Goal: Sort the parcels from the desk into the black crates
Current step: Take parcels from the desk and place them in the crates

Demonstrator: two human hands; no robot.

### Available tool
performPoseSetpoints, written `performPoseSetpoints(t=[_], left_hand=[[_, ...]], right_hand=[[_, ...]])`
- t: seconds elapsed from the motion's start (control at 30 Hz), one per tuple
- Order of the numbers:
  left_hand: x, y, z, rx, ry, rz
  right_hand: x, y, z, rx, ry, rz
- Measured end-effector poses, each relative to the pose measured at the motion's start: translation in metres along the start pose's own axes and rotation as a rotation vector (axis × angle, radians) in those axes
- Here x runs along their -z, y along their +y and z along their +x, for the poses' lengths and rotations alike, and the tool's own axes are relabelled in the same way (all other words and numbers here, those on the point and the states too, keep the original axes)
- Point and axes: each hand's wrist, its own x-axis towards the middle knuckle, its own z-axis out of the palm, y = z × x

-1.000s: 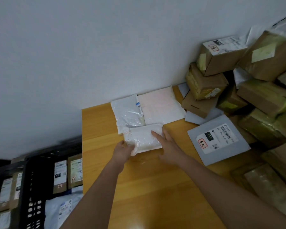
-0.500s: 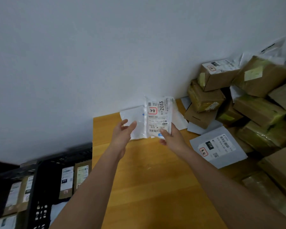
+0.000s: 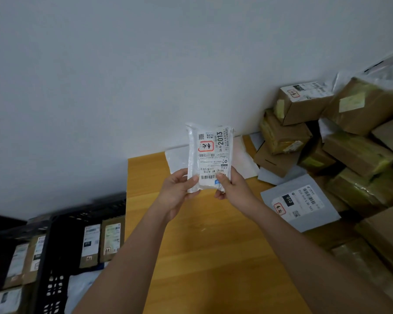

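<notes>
head: both hands (image 3: 176, 191) hold white parcel (image 3: 210, 155) upright.

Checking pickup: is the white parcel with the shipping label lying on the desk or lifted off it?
Lifted: the white parcel stands upright above the desk, label facing the camera, pinched by left hand and right hand.

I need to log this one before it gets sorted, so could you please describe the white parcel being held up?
The white parcel is a small, glossy plastic mailer, held upright above the desk, label facing the camera. The label shows barcodes, a red-framed stamp and "2013". The left hand and right hand pinch its lower corners.
</notes>
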Motion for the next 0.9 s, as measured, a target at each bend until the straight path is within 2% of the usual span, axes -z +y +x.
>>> performPoseSetpoints(t=[0.13,0.27,0.33,0.43,0.5,0.57,0.67,0.73,0.8,0.9], left_hand=[[0.011,-0.009,-0.003,0.002,0.112,0.051],[0.046,-0.015,-0.01,0.04,0.235,0.184],[0.067,-0.019,-0.016,0.073,0.245,0.31],[0.094,-0.024,-0.029,0.088,0.249,0.487],[0.109,-0.024,-0.038,0.074,0.253,0.521],[0.127,-0.021,-0.049,0.027,0.328,0.495],[0.167,-0.019,-0.061,-0.046,0.549,0.37],[0.195,-0.022,-0.069,-0.016,0.627,0.265],[0.22,-0.028,-0.081,0.072,0.589,0.173],[0.253,-0.041,-0.106,0.234,0.44,0.136]], right_hand=[[-0.001,0.01,0.002,-0.028,-0.104,0.01],[0.01,0.013,0.015,-0.041,-0.014,-0.123],[0.002,0.013,0.018,0.0,-0.029,-0.168],[-0.027,0.012,0.018,0.072,-0.203,-0.21],[-0.051,0.014,0.016,0.052,-0.35,-0.222],[-0.076,0.015,0.012,0.039,-0.41,-0.293],[-0.113,0.017,0.003,0.03,-0.334,-0.354],[-0.137,0.02,-0.005,0.02,-0.247,-0.325],[-0.164,0.024,-0.014,-0.018,-0.17,-0.247],[-0.216,0.034,-0.031,-0.131,-0.113,-0.138]])
